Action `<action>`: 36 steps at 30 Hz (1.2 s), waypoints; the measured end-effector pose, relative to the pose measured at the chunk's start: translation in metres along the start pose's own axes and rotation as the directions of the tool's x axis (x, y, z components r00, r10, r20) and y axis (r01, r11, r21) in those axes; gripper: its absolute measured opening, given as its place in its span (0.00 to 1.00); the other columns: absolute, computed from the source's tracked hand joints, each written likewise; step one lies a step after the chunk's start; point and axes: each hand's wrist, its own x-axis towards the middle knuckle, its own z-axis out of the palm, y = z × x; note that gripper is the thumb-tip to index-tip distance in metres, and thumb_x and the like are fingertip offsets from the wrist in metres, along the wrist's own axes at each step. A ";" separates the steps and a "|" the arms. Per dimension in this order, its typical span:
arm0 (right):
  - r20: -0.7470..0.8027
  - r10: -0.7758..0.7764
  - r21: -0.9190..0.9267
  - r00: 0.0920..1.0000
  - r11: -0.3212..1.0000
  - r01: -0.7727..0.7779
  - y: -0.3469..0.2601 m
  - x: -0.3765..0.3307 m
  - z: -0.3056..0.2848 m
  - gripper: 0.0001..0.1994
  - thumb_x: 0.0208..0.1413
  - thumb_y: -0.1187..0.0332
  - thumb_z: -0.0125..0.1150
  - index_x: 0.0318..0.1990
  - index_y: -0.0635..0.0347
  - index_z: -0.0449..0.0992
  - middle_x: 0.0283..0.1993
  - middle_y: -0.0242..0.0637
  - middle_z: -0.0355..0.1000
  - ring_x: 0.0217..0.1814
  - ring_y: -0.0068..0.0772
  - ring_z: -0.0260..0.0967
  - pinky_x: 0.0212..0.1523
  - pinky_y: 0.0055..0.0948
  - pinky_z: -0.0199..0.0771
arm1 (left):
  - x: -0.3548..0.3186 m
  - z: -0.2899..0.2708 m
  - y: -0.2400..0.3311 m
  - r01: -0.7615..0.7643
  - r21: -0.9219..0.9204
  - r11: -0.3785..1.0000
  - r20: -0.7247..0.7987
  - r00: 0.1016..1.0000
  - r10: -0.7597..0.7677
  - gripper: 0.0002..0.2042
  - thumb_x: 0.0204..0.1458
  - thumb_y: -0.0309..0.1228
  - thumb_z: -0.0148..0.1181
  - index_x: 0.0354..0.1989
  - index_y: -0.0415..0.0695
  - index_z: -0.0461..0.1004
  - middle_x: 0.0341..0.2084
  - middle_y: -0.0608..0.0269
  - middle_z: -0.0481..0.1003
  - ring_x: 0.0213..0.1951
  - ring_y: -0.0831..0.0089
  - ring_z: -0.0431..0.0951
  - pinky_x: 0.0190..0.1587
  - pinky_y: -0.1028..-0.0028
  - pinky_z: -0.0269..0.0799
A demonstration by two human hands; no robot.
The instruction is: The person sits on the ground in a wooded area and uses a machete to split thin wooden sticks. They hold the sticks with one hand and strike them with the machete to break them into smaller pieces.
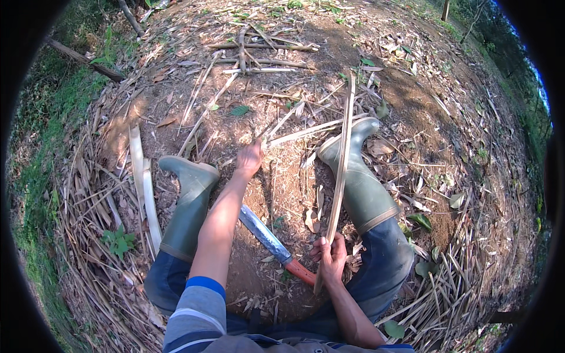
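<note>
Ground: bare dirt littered with dry bamboo husks and leaves, grass off at 9 o'clock
Left boot: green rubber, toe pointing to 12
Left hand: stretched way out, fingers down on a split bamboo piece lying in the dirt; can't tell if it's actually gripping
Machete: flat on the ground between the legs, blade toward 10, orange handle just beside the right hand
Right hand: fist wrapped around the bottom of the bamboo strip
Strip axis: long and thin, runs from that fist up to 12, past the right boot
Nearer hand: right, already holding it

No packages, labels, signs, screens — none.
</note>
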 end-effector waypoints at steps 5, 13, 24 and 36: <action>0.015 -0.019 0.063 1.000 0.998 0.018 0.002 0.002 0.001 0.10 0.62 0.63 0.50 0.44 0.60 0.64 0.23 0.29 0.66 0.19 0.16 0.63 0.18 0.16 0.63 | 0.010 -0.066 0.033 0.242 -0.456 0.857 0.189 0.967 -0.173 0.09 0.56 0.33 0.53 0.36 0.42 0.64 0.19 0.63 0.71 0.17 0.71 0.70 0.20 0.70 0.70; 0.107 0.011 0.095 0.994 0.995 -0.022 -0.017 0.002 0.019 0.13 0.65 0.60 0.44 0.45 0.60 0.66 0.21 0.26 0.63 0.17 0.15 0.60 0.17 0.17 0.62 | -0.106 -0.097 0.056 0.523 -0.810 -0.264 0.539 0.842 0.013 0.13 0.58 0.37 0.52 0.43 0.39 0.70 0.17 0.72 0.65 0.16 0.79 0.67 0.23 0.73 0.72; 0.514 -0.037 -0.192 0.857 0.969 0.157 -0.004 -0.008 0.048 0.18 0.61 0.65 0.49 0.56 0.62 0.67 0.43 0.44 0.72 0.42 0.30 0.71 0.41 0.29 0.70 | -0.214 -0.076 0.099 0.325 -0.689 -0.647 0.533 0.833 -0.150 0.13 0.59 0.39 0.51 0.40 0.41 0.66 0.25 0.59 0.73 0.27 0.68 0.77 0.29 0.69 0.77; 0.432 0.375 -0.899 0.821 0.248 0.360 0.068 -0.018 -0.002 0.31 0.39 0.51 0.63 0.50 0.58 0.64 0.44 0.52 0.73 0.46 0.53 0.72 0.47 0.45 0.72 | -0.223 -0.116 0.067 0.276 -0.925 -0.259 0.364 0.837 -0.409 0.13 0.56 0.37 0.55 0.43 0.42 0.67 0.24 0.64 0.72 0.22 0.79 0.71 0.20 0.80 0.66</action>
